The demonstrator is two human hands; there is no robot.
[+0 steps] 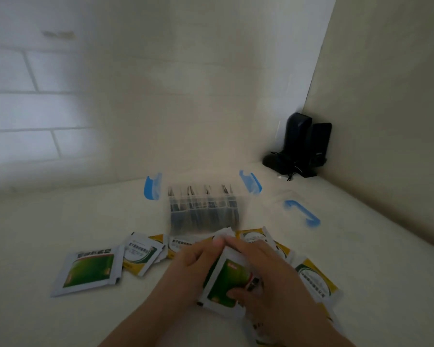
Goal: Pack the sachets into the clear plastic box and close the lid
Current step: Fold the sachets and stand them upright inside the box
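Note:
A clear plastic box with blue side latches stands open on the white surface, with several sachets upright inside it. Its clear lid with a blue handle lies to the right of the box. Loose sachets are spread in front of the box: a green one at the left and yellow-and-white ones across the middle and right. My left hand and my right hand together hold a small stack of sachets, with a green sachet on top, just in front of the box.
Two black speakers with cables stand in the far right corner against the walls. White walls close off the back and the right side. The image is blurred by motion.

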